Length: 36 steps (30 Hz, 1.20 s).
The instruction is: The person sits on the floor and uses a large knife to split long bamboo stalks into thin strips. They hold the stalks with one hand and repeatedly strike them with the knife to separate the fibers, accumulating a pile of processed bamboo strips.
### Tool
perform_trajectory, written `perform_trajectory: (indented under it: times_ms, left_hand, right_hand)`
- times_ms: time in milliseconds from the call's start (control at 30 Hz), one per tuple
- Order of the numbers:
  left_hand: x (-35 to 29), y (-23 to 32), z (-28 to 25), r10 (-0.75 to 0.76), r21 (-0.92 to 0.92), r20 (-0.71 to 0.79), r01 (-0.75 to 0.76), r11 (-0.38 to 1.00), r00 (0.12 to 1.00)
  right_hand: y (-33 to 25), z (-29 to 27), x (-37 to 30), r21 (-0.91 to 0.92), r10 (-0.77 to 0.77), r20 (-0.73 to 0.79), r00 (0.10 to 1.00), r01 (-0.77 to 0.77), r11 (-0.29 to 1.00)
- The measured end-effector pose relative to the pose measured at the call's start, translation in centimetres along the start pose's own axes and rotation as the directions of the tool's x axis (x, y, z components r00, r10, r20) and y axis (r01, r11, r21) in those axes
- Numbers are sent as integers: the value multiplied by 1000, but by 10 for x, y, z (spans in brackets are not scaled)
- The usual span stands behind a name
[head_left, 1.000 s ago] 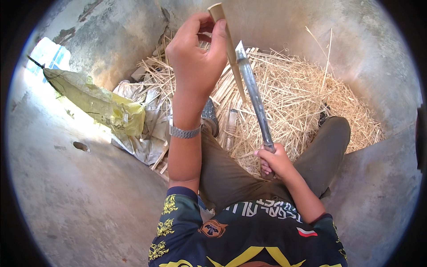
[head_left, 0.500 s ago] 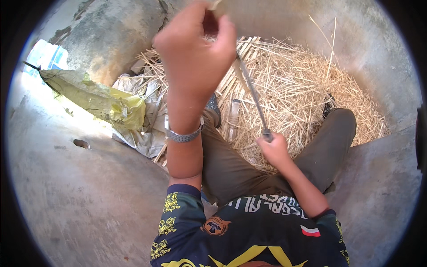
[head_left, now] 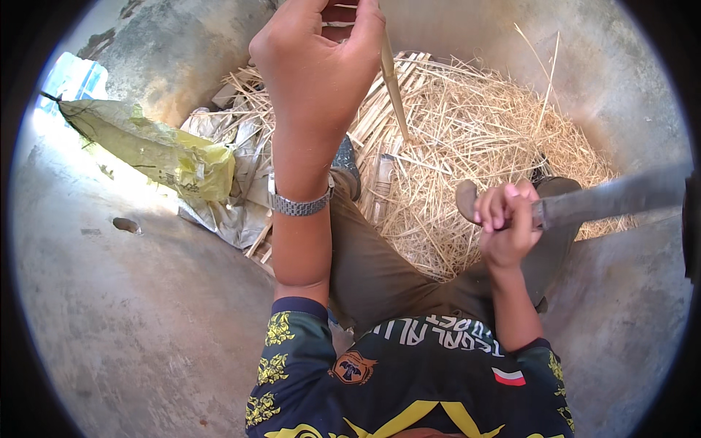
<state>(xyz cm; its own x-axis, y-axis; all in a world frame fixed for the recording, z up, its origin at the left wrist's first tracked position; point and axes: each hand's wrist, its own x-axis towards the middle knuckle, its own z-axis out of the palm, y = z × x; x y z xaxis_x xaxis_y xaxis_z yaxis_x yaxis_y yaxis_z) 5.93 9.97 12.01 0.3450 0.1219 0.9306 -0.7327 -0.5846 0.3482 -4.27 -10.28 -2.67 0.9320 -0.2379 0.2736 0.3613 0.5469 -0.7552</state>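
Observation:
My left hand (head_left: 314, 66), with a metal watch (head_left: 299, 206) on its wrist, is raised at the top of the view. It is closed on a bamboo strip (head_left: 395, 95) that hangs down past the thumb towards the shavings; the fingertips are partly cut off by the upper edge. Over my right knee, my right hand (head_left: 509, 226) grips the curved wooden handle of a machete (head_left: 613, 203). Its broad blade points out to the right, apart from the strip, and is smeared by motion.
Bamboo shavings (head_left: 467, 153) are heaped between and beyond my legs, with longer split strips (head_left: 376, 109) at the heap's left. A plastic bottle (head_left: 383, 188) lies by my left shoe (head_left: 346, 166). A yellow sack (head_left: 157, 150) lies at left; curved concrete walls (head_left: 453, 29) surround me.
The machete has swung away from the bamboo strip, from pointing up and left to pointing right. My right hand has moved up and right; my left hand has shifted slightly up.

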Motion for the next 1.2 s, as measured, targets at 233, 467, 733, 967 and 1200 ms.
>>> perform_trajectory:
  times_ms: [233,467,733,967,1200]
  left_hand:
    - [0,12,-9,-42,107,50,37,994,998]
    - [0,-7,-9,-91,-52,-10,91,995,996]
    - [-1,15,2,4,-22,26,-3,1000,1000]
    - [-1,-3,-3,-11,38,3,11,999,1000]
    - [-1,-7,-12,-152,17,2,152,988,988]
  right_hand:
    - [92,-37,-33,-714,553,-16,833,-396,577]
    - [5,9,-11,-423,512,8,859,-460,780]
    - [22,4,-4,-52,-157,140,978,166,985]
    - [55,-31,-12,-607,677,-153,720,-609,510]
    - [-47,10,-3,-483,426,54,903,-350,803]
